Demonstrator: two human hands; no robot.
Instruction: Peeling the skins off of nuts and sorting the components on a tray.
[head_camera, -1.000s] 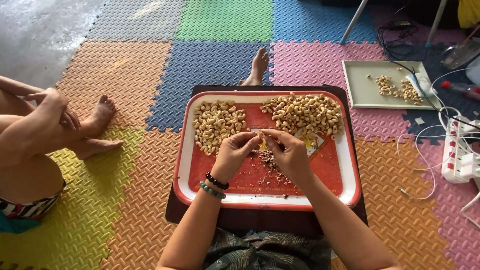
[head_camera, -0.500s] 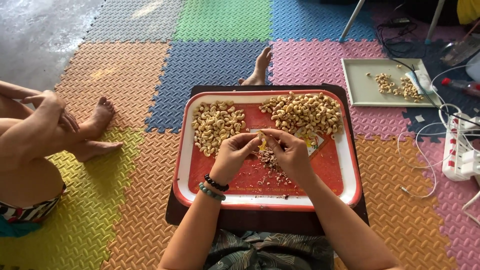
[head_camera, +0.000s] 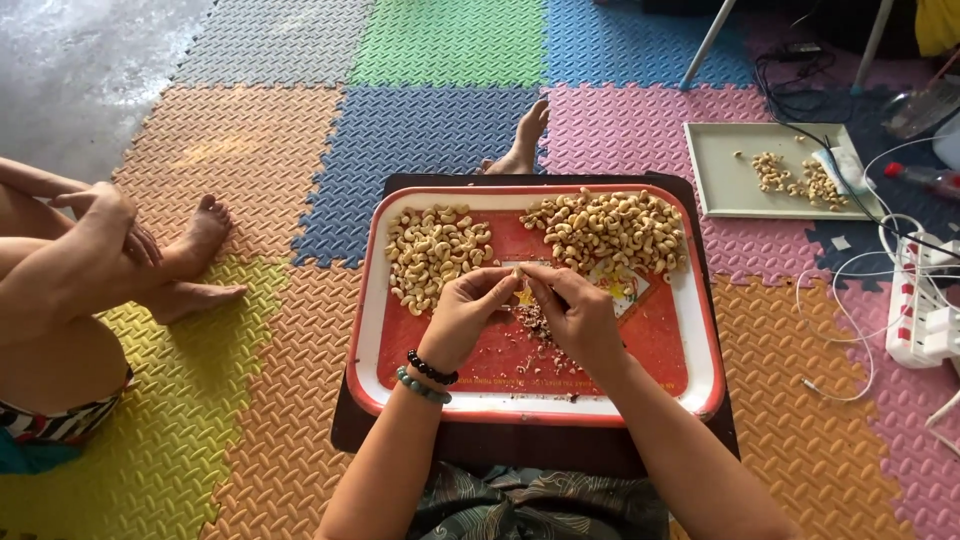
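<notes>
red tray: i see a red rectangular metal tray with a white rim (head_camera: 372, 300) on a dark board over my lap.
left hand: my left hand (head_camera: 462, 315), fingers pinched on a small pale cashew nut (head_camera: 518, 272).
right hand: my right hand (head_camera: 580, 315), fingertips grasping the same nut above the tray's middle.
piles: two heaps of pale cashews (head_camera: 436, 250) at the far side; brown skin scraps (head_camera: 535, 325) under my hands.
bystander: another person's hand (head_camera: 105, 215) on a knee, left.

Your left hand (head_camera: 468, 315) and right hand (head_camera: 578, 312) are meeting fingertip to fingertip over the middle of the red tray (head_camera: 700, 350), pinching one cashew (head_camera: 519, 272). Two cashew heaps are lying along its far edge, husk scraps (head_camera: 538, 325) beneath your hands.
</notes>
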